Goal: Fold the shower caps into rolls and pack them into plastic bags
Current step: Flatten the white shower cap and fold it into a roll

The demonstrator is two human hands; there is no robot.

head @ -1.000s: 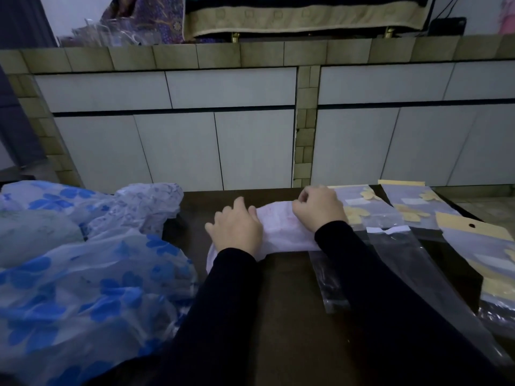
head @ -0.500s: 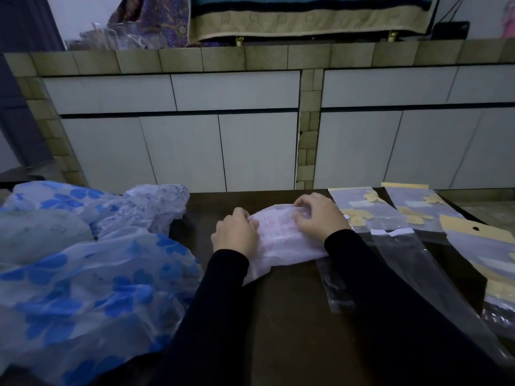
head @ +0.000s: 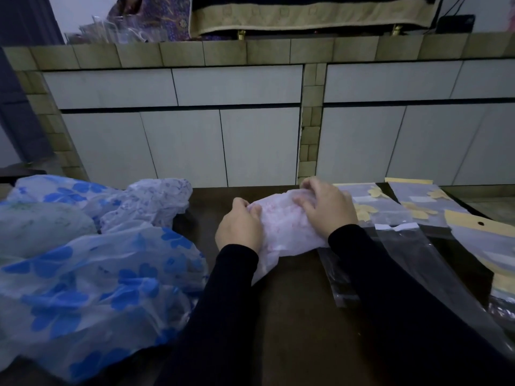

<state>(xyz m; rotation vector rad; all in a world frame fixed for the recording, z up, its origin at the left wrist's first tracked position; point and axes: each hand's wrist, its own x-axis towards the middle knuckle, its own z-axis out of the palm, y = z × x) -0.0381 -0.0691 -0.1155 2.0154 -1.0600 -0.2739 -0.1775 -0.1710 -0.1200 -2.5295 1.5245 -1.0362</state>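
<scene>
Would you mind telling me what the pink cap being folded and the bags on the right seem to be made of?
Pink-printed cap: apparently thin, soft plastic film, matte and translucent; it crumples under both hands. Bags: clear glossy plastic, since the dark table shows through; their yellow header strips look like card, though that is uncertain.

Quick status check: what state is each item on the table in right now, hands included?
Pink cap: partly folded, gripped at both ends.
Left hand: grips cap's left end.
Right hand: grips cap's right end.
Blue-flowered caps: loose, unfolded heap.
Clear bag: flat, unfilled.
Yellow-header bags: lying flat.
</scene>
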